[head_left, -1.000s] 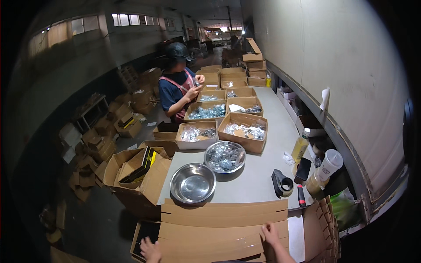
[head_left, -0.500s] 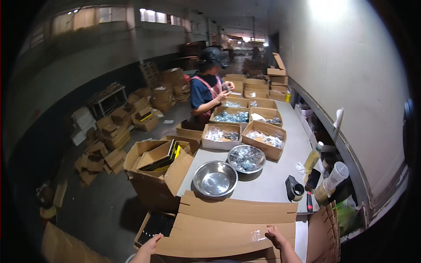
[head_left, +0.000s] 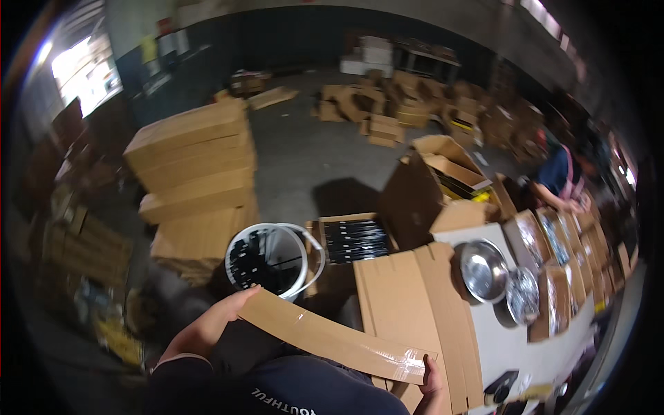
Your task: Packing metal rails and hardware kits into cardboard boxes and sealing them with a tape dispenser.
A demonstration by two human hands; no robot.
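A long, narrow cardboard box [head_left: 332,335] stretches across in front of my body, with strips of clear tape near its right end. My left hand [head_left: 242,303] grips its left end, close to the rim of a white bucket [head_left: 302,266] full of black parts. Around the right end closes my right hand [head_left: 432,377], thumb on top, beside the flat cardboard sheet [head_left: 394,294] on the table. The underside of the box and most of my fingers are hidden.
Left of the bucket rises a stack of long cartons [head_left: 194,145]. An open box of black parts [head_left: 356,238] sits beyond it, near a large open carton [head_left: 415,183]. On the table [head_left: 494,339] stand a steel bowl [head_left: 484,270] and boxes of bagged parts. A co-worker [head_left: 560,180] stands far right.
My view has swung left, bringing the bucket and carton stack into sight. Both hands have carried the long box leftward from over the table, its left end now by the bucket.
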